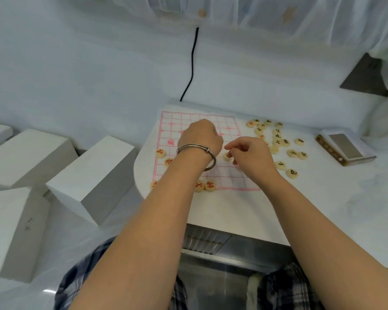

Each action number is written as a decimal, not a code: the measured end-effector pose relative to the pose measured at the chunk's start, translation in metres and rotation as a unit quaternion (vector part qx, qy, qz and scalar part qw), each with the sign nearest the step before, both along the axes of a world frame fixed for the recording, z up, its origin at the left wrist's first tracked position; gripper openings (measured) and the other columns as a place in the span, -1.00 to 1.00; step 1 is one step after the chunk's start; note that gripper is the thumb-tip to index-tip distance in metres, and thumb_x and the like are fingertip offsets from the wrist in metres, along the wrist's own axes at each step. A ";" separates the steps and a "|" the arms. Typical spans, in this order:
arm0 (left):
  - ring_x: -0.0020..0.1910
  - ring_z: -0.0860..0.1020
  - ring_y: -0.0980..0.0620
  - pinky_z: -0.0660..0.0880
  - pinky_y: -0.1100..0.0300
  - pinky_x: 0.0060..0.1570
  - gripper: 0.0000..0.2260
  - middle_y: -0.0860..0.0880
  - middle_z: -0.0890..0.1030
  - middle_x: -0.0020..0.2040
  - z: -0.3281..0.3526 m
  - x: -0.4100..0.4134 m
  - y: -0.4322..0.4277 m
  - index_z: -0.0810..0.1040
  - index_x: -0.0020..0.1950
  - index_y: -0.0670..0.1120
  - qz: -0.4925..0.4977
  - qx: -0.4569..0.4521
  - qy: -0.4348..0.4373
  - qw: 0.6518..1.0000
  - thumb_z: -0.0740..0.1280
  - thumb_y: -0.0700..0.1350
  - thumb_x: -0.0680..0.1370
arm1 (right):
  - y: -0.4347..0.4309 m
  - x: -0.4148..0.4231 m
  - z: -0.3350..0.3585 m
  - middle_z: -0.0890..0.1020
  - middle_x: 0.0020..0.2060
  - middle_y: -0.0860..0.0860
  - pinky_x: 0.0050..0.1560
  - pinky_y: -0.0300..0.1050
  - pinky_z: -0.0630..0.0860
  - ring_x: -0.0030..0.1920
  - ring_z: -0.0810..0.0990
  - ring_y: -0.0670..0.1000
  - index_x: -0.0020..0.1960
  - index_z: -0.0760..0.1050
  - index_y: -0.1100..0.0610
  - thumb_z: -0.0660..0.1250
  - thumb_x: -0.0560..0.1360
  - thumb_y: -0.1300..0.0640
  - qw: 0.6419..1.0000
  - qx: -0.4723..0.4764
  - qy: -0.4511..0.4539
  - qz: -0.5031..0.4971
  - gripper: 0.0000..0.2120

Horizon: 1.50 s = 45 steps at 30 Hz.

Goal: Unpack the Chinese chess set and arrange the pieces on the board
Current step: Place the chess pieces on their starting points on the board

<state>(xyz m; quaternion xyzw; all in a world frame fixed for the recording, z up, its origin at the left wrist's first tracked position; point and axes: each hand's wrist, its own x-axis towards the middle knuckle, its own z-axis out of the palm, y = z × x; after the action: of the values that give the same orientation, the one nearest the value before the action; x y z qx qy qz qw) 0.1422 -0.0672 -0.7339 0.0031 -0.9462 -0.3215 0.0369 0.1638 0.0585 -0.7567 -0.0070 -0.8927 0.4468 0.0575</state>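
Bare forearms are stretched from the bottom edge, over plaid fabric (287,287), to the worktop (323,209). The left hand (199,136), with a metal bangle (207,153) at its wrist, is curled into a fist above the red-lined board (230,123); whether anything is enclosed cannot be told. A pale piece (227,156) near the board's middle is pinched by the fingertips of the right hand (252,154). Red-marked pieces (210,186) are set along the board's near and left edges. Loose pieces (278,139) are scattered just right of the board, near a box (345,149). White blocks (92,177) are seen at the left.
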 end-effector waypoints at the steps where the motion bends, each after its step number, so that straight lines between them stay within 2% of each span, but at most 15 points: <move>1: -0.14 0.55 -0.02 0.44 0.18 -0.21 -0.83 -0.03 0.64 -0.03 0.000 -0.005 0.008 0.62 -0.03 -0.10 0.000 -0.013 0.003 1.000 0.24 -0.12 0.53 | 0.007 -0.002 -0.002 0.63 -0.28 0.01 -0.29 -0.17 0.52 -0.36 0.52 -0.08 -0.10 0.61 0.11 0.18 0.47 0.36 1.000 -0.008 0.004 -0.016 -0.73; 4: -0.15 0.54 -0.03 0.41 0.18 -0.25 -0.83 -0.03 0.63 -0.05 0.003 -0.018 0.025 0.61 -0.02 -0.09 0.004 -0.036 0.008 0.999 0.23 -0.12 0.53 | 0.024 -0.010 -0.007 0.63 -0.24 0.08 -0.25 -0.12 0.52 -0.32 0.55 -0.01 -0.09 0.60 0.12 0.18 0.46 0.38 0.998 -0.019 0.024 -0.057 -0.72; 8: -0.12 0.56 -0.06 0.43 0.18 -0.20 -0.81 -0.06 0.63 -0.05 0.009 -0.032 0.041 0.61 -0.01 -0.12 -0.021 -0.039 0.009 0.999 0.22 -0.13 0.52 | 0.043 -0.026 -0.010 0.64 -0.18 0.09 -0.25 -0.25 0.50 -0.22 0.59 -0.01 -0.02 0.58 0.10 0.14 0.47 0.37 0.995 -0.002 0.030 -0.094 -0.70; 13: -0.07 0.58 -0.05 0.47 0.17 -0.15 -0.79 -0.05 0.64 0.00 0.001 -0.039 0.057 0.62 0.02 -0.09 -0.050 -0.051 0.000 0.997 0.21 -0.11 0.55 | 0.065 -0.049 -0.020 0.65 -0.08 0.10 -0.12 -0.18 0.49 -0.05 0.61 0.03 0.06 0.57 0.11 0.18 0.46 0.35 0.994 0.004 0.019 -0.107 -0.71; 18: 0.18 0.49 -0.02 0.44 0.12 0.10 -0.72 -0.01 0.55 0.20 -0.011 -0.046 0.075 0.51 0.25 -0.02 -0.119 -0.041 -0.011 0.992 0.20 -0.06 0.57 | 0.093 -0.070 -0.013 0.64 -0.13 0.09 -0.17 -0.14 0.51 -0.11 0.60 0.03 0.16 0.49 0.08 0.15 0.46 0.34 0.982 -0.008 0.048 -0.181 -0.65; 22: 0.35 0.31 -0.06 0.39 0.04 0.24 -0.63 -0.07 0.41 0.34 -0.020 -0.051 0.080 0.38 0.38 -0.01 -0.157 -0.093 -0.003 0.983 0.21 -0.02 0.58 | 0.118 -0.084 -0.009 0.64 -0.07 0.11 -0.18 -0.12 0.48 -0.15 0.59 0.07 0.14 0.52 0.12 0.11 0.49 0.32 0.975 0.026 0.073 -0.207 -0.67; 25: 0.39 0.24 -0.08 0.34 0.01 0.30 -0.58 -0.08 0.33 0.40 -0.023 -0.054 0.078 0.31 0.43 -0.03 -0.163 -0.117 -0.015 0.980 0.22 -0.01 0.58 | 0.125 -0.094 -0.008 0.63 -0.01 0.10 -0.19 -0.14 0.43 -0.17 0.53 0.03 0.07 0.58 0.14 0.12 0.50 0.32 0.980 0.084 0.060 -0.171 -0.70; 28: 0.41 0.20 -0.10 0.30 0.00 0.33 -0.54 -0.07 0.27 0.43 -0.026 -0.057 0.077 0.26 0.45 -0.02 -0.169 -0.146 -0.042 0.974 0.22 0.01 0.57 | 0.128 -0.100 -0.004 0.63 -0.03 0.04 -0.08 -0.12 0.49 -0.10 0.55 0.01 0.00 0.61 0.14 0.16 0.50 0.34 0.985 0.135 0.024 -0.107 -0.73; 31: 0.43 0.18 -0.09 0.28 0.00 0.34 -0.53 -0.06 0.23 0.45 -0.024 -0.060 0.078 0.25 0.46 -0.02 -0.166 -0.146 -0.033 0.975 0.22 0.03 0.57 | 0.128 -0.104 -0.002 0.62 -0.05 0.02 0.05 -0.06 0.53 0.00 0.57 0.03 -0.01 0.60 0.15 0.29 0.49 0.27 0.976 0.214 -0.029 -0.038 -0.86; 34: 0.43 0.18 -0.07 0.29 0.01 0.33 -0.54 -0.05 0.24 0.46 -0.024 -0.063 0.079 0.27 0.45 -0.03 -0.146 -0.131 -0.014 0.980 0.22 0.02 0.57 | 0.127 -0.107 -0.003 0.61 -0.05 0.04 0.06 -0.05 0.52 0.01 0.56 0.04 -0.02 0.58 0.15 0.38 0.45 0.22 0.964 0.258 -0.066 -0.012 -0.89; 37: 0.43 0.20 -0.08 0.31 0.01 0.32 -0.55 -0.06 0.25 0.45 -0.030 -0.065 0.081 0.27 0.45 -0.03 -0.129 -0.134 -0.020 0.982 0.22 0.01 0.57 | 0.128 -0.111 -0.003 0.61 -0.02 0.06 0.06 -0.03 0.52 0.03 0.55 0.07 -0.04 0.56 0.15 0.29 0.48 0.30 0.961 0.273 -0.043 -0.022 -0.87; 45: 0.38 0.25 -0.09 0.36 0.01 0.25 -0.56 -0.06 0.30 0.41 -0.036 -0.068 0.087 0.28 0.43 -0.05 -0.099 -0.129 -0.020 0.986 0.22 -0.01 0.57 | 0.121 -0.125 -0.011 0.60 0.08 0.08 0.12 -0.03 0.47 0.14 0.51 0.08 0.14 0.57 0.13 0.19 0.53 0.35 0.961 0.275 0.007 0.014 -0.72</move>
<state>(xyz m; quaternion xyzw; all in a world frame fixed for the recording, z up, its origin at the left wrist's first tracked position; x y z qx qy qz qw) 0.0737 0.0202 -0.7699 -0.0892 -0.9760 -0.1982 -0.0138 0.0386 0.1798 -0.7676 0.0248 -0.9808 0.1849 0.0575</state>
